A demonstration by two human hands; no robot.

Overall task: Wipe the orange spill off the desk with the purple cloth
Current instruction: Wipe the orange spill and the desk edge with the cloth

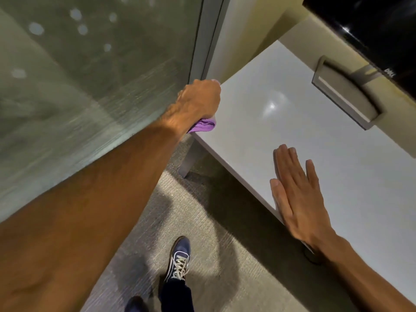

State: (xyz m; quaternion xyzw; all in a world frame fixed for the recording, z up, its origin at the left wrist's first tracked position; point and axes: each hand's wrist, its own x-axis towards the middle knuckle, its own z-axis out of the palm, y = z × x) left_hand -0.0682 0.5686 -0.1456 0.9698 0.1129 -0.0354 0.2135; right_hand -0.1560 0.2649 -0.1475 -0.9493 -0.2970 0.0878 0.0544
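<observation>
My left hand [198,102] presses down on the purple cloth [203,126] at the left corner of the white desk [281,122]. Only a small purple fold shows below the hand; the rest of the cloth is hidden under the palm. My right hand [297,194] lies flat with fingers spread on the desk's front edge, holding nothing. No orange spill is visible on the desk surface, which shows only a light glare near its middle.
A monitor stand base [346,95] sits on the desk at the right, under a black monitor [371,30]. A frosted glass panel [90,75] stands left of the desk. Below are carpet, a desk leg [191,156] and my blue shoe [179,260].
</observation>
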